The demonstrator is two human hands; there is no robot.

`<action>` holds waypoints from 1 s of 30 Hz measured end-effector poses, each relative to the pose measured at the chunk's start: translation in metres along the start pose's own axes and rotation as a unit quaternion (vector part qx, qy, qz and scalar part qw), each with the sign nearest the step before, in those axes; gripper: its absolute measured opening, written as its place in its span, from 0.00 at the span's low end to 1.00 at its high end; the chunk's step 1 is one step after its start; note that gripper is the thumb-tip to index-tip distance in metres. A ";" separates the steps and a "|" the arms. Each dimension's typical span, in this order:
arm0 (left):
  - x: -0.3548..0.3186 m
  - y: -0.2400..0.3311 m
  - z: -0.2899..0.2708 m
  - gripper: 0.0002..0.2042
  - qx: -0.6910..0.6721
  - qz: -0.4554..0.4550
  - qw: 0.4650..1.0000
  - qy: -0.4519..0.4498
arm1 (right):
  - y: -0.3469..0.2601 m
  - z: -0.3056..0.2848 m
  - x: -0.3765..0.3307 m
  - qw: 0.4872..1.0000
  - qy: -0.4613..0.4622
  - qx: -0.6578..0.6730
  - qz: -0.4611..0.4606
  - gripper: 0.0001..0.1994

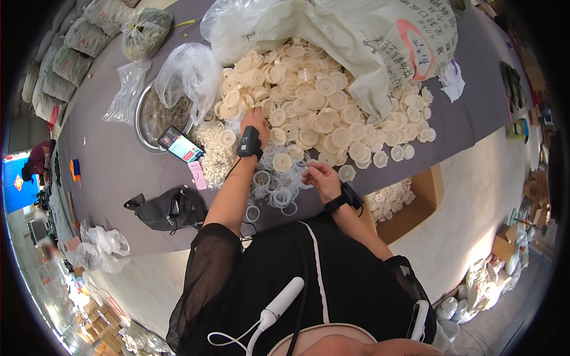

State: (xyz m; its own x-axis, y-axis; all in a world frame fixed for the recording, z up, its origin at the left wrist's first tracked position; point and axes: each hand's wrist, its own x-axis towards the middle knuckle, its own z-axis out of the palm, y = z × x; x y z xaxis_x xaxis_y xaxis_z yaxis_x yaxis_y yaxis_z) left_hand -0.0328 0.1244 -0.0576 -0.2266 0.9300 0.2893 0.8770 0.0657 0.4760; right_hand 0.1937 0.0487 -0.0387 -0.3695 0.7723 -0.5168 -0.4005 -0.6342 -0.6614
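A large heap of cream round plastic discs with raised centres point(323, 86) covers the far middle of the table. My left hand point(256, 123) reaches to the heap's near left edge and touches the discs there; its fingertips are partly hidden among them. Beside it lies a pile of small white plastic pieces point(217, 148). My right hand point(322, 180) hovers at the heap's near edge, thumb and fingertips pinched together on something too small to make out. Between the hands, clear plastic rings point(276, 184) lie in a loose pile. Black straps with devices sit on both wrists.
A metal bowl point(141, 127) holds small dark grey pieces, with a phone point(180, 144) near it. A woven sack point(386, 41) lies over the heap's far side. A black bag point(169, 209) rests at left. Below the table's right edge, a cardboard box point(423, 199) holds white parts.
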 end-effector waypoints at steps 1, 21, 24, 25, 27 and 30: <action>-0.001 -0.006 0.000 0.14 0.016 -0.057 0.996 -0.062 | 0.000 -0.001 0.000 1.000 0.001 0.002 -0.002 0.07; -0.080 0.071 -0.066 0.11 -0.561 -0.271 0.781 -0.042 | -0.009 0.049 0.012 0.995 -0.094 0.009 -0.037 0.11; -0.086 0.070 -0.072 0.12 -0.568 -0.245 0.784 -0.047 | -0.011 0.055 0.004 0.993 -0.109 -0.035 -0.039 0.11; -0.089 0.069 -0.073 0.12 -0.567 -0.248 0.784 -0.052 | -0.009 0.057 0.003 0.992 -0.111 -0.035 -0.039 0.11; -0.092 0.069 -0.075 0.12 -0.566 -0.250 0.784 -0.056 | -0.004 0.057 0.001 0.991 -0.122 -0.032 -0.050 0.11; -0.095 0.069 -0.080 0.12 -0.567 -0.252 0.782 -0.056 | 0.000 0.056 0.000 0.991 -0.119 -0.052 -0.044 0.12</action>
State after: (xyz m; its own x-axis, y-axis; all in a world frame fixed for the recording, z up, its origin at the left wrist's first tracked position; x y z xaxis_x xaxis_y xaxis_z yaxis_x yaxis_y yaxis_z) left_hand 0.0156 0.0115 0.0143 -0.3272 0.9199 -0.2163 -0.2664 0.1299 0.9551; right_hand 0.1463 0.0470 -0.0081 -0.5292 0.7856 -0.3205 -0.3556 -0.5483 -0.7569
